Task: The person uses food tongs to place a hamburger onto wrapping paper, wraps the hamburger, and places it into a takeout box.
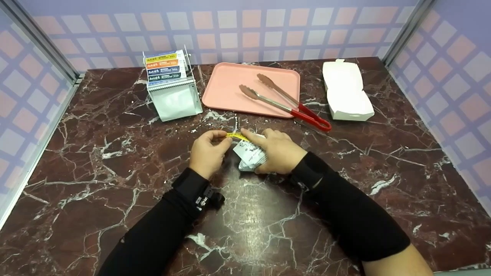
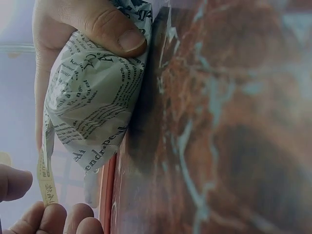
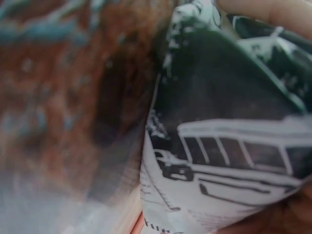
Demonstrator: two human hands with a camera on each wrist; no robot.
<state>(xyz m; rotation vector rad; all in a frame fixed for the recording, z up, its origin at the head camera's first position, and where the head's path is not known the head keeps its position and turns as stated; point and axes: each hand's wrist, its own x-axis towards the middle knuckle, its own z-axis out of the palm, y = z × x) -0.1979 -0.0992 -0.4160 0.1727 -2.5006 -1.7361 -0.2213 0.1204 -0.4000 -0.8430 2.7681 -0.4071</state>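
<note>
My right hand [image 1: 279,149] grips a paper-wrapped packet [image 1: 251,154] printed like newsprint. In the left wrist view, its thumb lies across the lettered side of the packet [image 2: 97,97]. Dark pictures of vehicles show on the wrapper [image 3: 219,161] in the right wrist view. A narrow yellow sticker strip [image 1: 236,135] runs from the top of the packet to my left hand [image 1: 208,152], whose fingertips hold its free end. Seen from the left wrist, the sticker [image 2: 47,187] stretches between wrapper and fingers, the left thumb a little apart from it.
Behind lie a pink tray [image 1: 222,86] and red-handled tongs [image 1: 310,117] resting across its edge. At the back left stands a holder [image 1: 174,101] with coloured sticker strips [image 1: 163,65] and white sheets. An open white box [image 1: 345,84] is at the back right on the dark marbled table [image 1: 115,172].
</note>
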